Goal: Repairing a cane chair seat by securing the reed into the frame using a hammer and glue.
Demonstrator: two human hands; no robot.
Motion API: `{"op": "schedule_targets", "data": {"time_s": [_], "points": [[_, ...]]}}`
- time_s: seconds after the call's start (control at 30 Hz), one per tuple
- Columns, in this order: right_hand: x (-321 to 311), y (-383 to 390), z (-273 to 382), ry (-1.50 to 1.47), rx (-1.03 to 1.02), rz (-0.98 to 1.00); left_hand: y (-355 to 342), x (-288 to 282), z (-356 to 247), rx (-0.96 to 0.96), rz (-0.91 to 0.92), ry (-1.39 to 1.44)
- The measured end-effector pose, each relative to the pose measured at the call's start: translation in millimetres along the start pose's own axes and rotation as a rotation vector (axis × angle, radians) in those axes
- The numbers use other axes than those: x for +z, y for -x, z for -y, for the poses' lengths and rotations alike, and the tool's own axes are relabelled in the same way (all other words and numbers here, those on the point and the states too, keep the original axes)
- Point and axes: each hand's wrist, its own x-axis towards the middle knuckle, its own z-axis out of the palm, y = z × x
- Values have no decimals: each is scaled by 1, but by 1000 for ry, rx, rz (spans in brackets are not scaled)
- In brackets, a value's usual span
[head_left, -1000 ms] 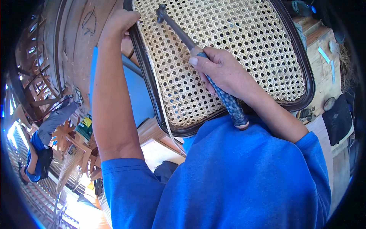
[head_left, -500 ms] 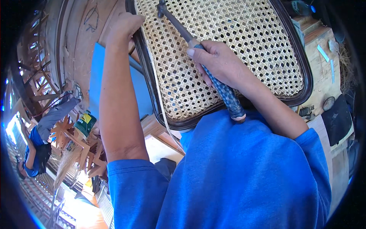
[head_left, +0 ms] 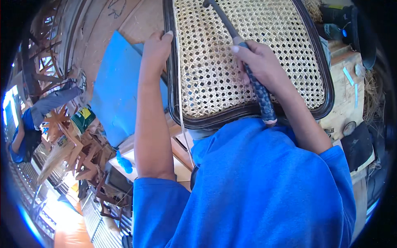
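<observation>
My right hand (head_left: pixel 260 66) is closed around the blue-and-black patterned handle of a long hammer (head_left: pixel 263 100), whose dark head lies over the upper part of a woven cane panel (head_left: pixel 206 89). The panel sits in a dark wooden frame (head_left: pixel 326 99). My left hand (head_left: pixel 157 49) grips the frame's left side with curled fingers, some of them hidden. A thin pale strip (head_left: pixel 182 122) runs along that side and hangs down below the frame, near my blue shirt.
A blue sheet (head_left: pixel 118 82) lies left of the frame. A co-worker (head_left: pixel 22 136), a green container (head_left: pixel 82 120) and wooden pieces (head_left: pixel 74 153) are farther left. On the right are a worn board (head_left: pixel 343 115) with pale blue strips, a black cloth (head_left: pixel 355 144) and a bottle (head_left: pixel 333 31).
My left hand has shifted right and down along the frame's side. In the view, the panel stands more upright and higher, hammer and right hand moved right, and more blue sheet shows.
</observation>
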Motion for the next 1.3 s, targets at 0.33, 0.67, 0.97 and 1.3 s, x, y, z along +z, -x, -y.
{"op": "schedule_targets", "data": {"time_s": [0.33, 0.67, 0.97, 1.3], "points": [[0, -4, -10, 74, -29, -24, -20, -16, -37, 5, 237, -473], [-3, -4, -11, 25, -61, -14, -6, -8, -33, -5, 254, -515], [-8, -1, -8, -47, -76, -5, 86, -19, 11, -102, 89, -116], [-87, 97, 36, 55, -183, -266, 200, 12, 87, -263, -59, 527]]}}
